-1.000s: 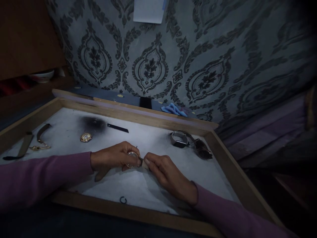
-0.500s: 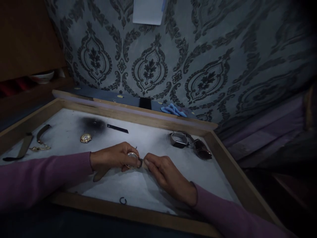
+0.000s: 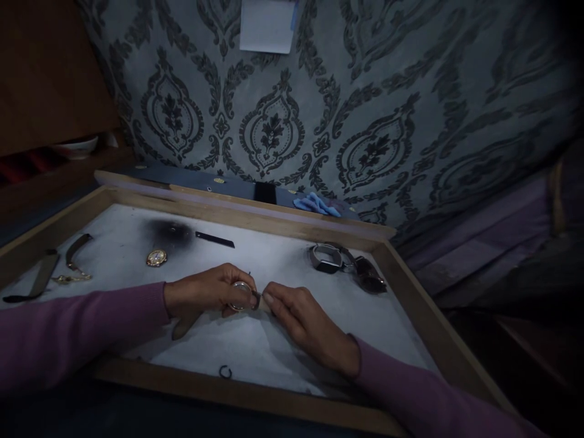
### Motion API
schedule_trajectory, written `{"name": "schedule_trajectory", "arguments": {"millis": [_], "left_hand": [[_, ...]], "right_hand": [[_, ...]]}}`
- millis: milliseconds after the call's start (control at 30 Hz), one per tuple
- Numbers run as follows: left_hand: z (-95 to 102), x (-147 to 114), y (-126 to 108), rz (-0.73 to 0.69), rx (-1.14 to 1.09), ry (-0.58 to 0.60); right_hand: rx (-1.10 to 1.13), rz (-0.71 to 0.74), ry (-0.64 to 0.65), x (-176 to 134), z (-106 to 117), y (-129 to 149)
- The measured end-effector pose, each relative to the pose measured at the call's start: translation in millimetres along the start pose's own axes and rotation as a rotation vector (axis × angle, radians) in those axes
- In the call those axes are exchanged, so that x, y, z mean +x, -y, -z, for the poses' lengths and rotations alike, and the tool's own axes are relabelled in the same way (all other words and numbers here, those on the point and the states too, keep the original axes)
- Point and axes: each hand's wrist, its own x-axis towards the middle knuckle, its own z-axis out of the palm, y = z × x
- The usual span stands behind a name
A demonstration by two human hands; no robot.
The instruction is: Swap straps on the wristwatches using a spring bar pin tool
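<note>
Low over the white-bottomed wooden tray (image 3: 255, 386), my left hand (image 3: 212, 289) is closed around a round, silver-rimmed watch (image 3: 240, 294). A strap end (image 3: 184, 325) shows below that hand. The fingers of my right hand (image 3: 305, 319) pinch a light strap piece (image 3: 263, 304) right beside the watch case. My fingers hide exactly how strap and case meet. A gold-coloured watch case (image 3: 156, 258) lies to the left of the hands, and a small dark open ring (image 3: 225, 371) lies near the front edge.
A dark blade-like strip (image 3: 215, 239) lies toward the back. On the left are a strap (image 3: 41, 277) and a gold-trimmed band (image 3: 77, 249). A square-faced watch (image 3: 326, 258) and sunglasses (image 3: 369, 277) sit at right. Behind the tray rest a blue cloth (image 3: 317, 204) and a black flat object (image 3: 265, 193).
Both hands keep their grip on the watch and its strap, almost unmoved. The whole view has shifted slightly; the things in the tray lie as before.
</note>
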Motion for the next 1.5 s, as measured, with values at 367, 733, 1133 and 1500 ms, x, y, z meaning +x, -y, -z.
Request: {"name": "schedule_trajectory", "arguments": {"millis": [367,733,1133,1500], "left_hand": [[2.9,-1.6,-2.2,0.020,0.001,0.046],[3.1,-3.2,-3.7,0.034,-0.055,0.051],[4.9,-3.4,-2.8,0.024,-0.017,0.055],[4.8,-3.2,-1.7,0.021,0.000,0.071]], "right_hand": [[0.082,0.028,0.040,1.0,2.7,-2.1],[0.160,0.053,0.042,0.3,2.5,-3.9],[0.166,0.011,0.066,0.1,3.2,-2.5],[0.120,0.031,0.078,1.5,3.8,-0.7]]}}
